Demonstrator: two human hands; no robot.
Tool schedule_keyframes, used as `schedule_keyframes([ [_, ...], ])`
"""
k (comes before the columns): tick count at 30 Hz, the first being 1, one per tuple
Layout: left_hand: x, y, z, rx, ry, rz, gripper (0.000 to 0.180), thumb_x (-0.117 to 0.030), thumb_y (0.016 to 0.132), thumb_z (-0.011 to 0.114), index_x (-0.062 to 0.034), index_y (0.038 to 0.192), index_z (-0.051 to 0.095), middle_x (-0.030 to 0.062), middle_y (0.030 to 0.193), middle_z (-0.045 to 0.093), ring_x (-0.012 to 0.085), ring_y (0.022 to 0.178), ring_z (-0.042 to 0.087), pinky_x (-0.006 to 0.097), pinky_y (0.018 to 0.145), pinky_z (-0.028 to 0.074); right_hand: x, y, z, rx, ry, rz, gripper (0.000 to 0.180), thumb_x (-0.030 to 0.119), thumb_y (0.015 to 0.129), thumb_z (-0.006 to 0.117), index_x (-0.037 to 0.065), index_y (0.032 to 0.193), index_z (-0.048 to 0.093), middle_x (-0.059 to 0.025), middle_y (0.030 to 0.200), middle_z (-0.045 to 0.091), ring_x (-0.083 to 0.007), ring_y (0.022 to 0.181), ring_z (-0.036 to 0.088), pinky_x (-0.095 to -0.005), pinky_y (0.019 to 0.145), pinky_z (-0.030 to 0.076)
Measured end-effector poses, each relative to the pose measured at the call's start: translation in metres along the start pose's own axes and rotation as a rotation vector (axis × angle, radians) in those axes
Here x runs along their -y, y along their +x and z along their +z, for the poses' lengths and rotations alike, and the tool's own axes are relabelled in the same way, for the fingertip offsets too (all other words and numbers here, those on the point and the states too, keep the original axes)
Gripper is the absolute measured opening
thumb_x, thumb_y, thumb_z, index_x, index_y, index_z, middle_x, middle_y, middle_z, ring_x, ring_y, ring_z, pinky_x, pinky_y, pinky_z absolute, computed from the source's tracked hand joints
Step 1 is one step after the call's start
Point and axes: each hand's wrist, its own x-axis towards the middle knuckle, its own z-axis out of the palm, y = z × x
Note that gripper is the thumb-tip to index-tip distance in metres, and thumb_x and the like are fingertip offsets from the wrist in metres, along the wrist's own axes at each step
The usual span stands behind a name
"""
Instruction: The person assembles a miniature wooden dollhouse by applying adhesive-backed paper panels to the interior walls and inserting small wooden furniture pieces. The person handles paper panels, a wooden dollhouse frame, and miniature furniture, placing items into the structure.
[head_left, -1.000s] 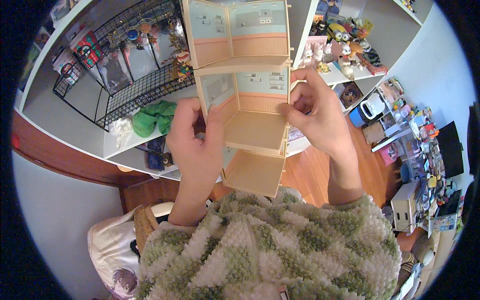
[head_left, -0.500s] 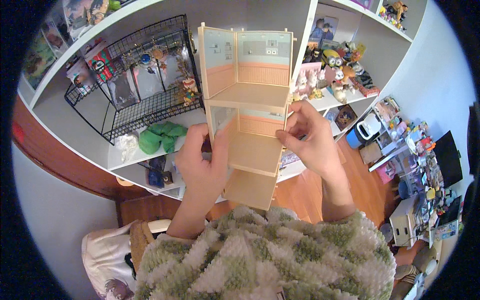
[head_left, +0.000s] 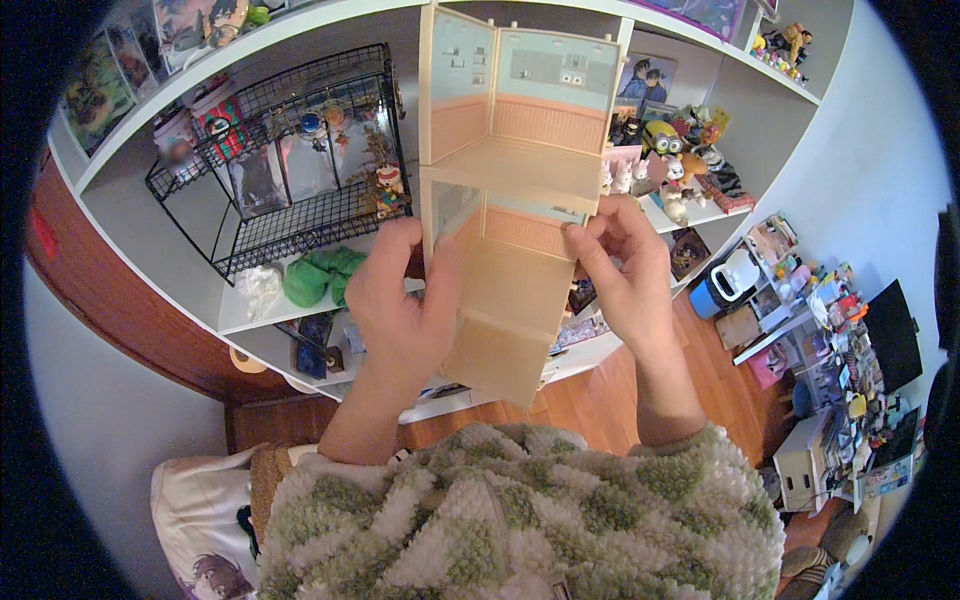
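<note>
Between my hands is a small beige dollhouse (head_left: 515,265), a stack of open rooms with pink panelling and pale blue printed walls. My left hand (head_left: 405,295) grips the left wall of its middle room, thumb in front and fingers behind. On the opposite side, my right hand (head_left: 622,265) pinches the edge of the same room's right side, its fingertips partly hidden behind the wall. The dollhouse is held up off the shelves, its bottom floor jutting toward my chest.
Ahead stands a white shelf unit (head_left: 270,325) holding a black wire rack (head_left: 300,235), a green cloth bundle (head_left: 318,278) and several figurines (head_left: 670,160). A blue and white bin (head_left: 725,280) and a cluttered desk stand right. White clothing (head_left: 205,510) lies lower left.
The dollhouse has risen a little and shifted slightly right in view, tilting so its upper room stands higher. Both hands keep their hold on its sides.
</note>
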Motion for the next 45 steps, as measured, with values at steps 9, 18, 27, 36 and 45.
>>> schedule_keyframes([
  [9, -0.002, 0.015, 0.001, -0.006, -0.118, -0.035, 0.008, -0.005, 0.084, 0.06, -0.0007, 0.084, 0.053, 0.0032, 0.063, 0.054, 0.0064, 0.054, 0.047, 0.023, 0.049, 0.039, 0.007, 0.009, -0.001, -0.016, 0.012, -0.049, 0.011, 0.007, 0.085, 0.063, 0.001, 0.092, 0.057, 0.0005, 0.061, 0.053, -0.0051, 0.055, 0.046, -0.0223, 0.051, 0.038],
  [18, 0.009, 0.018, 0.004, 0.021, -0.187, -0.082, 0.007, -0.006, 0.088, 0.057, -0.0007, 0.087, 0.052, 0.0007, 0.065, 0.052, 0.0039, 0.057, 0.042, 0.021, 0.051, 0.036, 0.004, 0.016, 0.004, 0.01, 0.031, -0.022, 0.01, 0.006, 0.085, 0.062, 0.001, 0.093, 0.058, 0.0013, 0.061, 0.052, -0.0049, 0.055, 0.044, -0.0219, 0.05, 0.037],
  [27, 0.026, 0.012, 0.008, 0.046, -0.096, -0.052, 0.009, -0.008, 0.091, 0.055, -0.0005, 0.094, 0.052, 0.001, 0.079, 0.052, 0.0058, 0.071, 0.046, 0.022, 0.063, 0.041, -0.011, 0.015, 0.012, -0.058, -0.051, -0.128, 0.015, 0.008, 0.085, 0.063, 0.001, 0.097, 0.057, -0.0042, 0.064, 0.056, -0.0091, 0.057, 0.052, -0.0243, 0.052, 0.042],
  [36, 0.045, 0.019, 0.02, -0.045, -0.069, -0.017, 0.01, -0.009, 0.089, 0.056, -0.0005, 0.093, 0.053, 0.0043, 0.074, 0.056, 0.0072, 0.065, 0.047, 0.023, 0.059, 0.041, -0.017, 0.026, 0.019, -0.083, -0.124, -0.149, 0.018, 0.01, 0.085, 0.063, 0.002, 0.1, 0.056, -0.0084, 0.067, 0.06, -0.0169, 0.057, 0.058, -0.0288, 0.053, 0.045],
  [45, 0.075, 0.021, 0.032, -0.13, -0.079, 0.093, 0.011, -0.01, 0.088, 0.058, -0.0008, 0.093, 0.054, 0.0054, 0.071, 0.056, 0.0089, 0.061, 0.048, 0.024, 0.057, 0.041, -0.025, 0.032, 0.029, -0.138, -0.269, -0.203, 0.018, 0.014, 0.084, 0.063, 0.003, 0.097, 0.056, -0.0161, 0.069, 0.063, -0.0308, 0.062, 0.063, -0.0379, 0.055, 0.048],
])
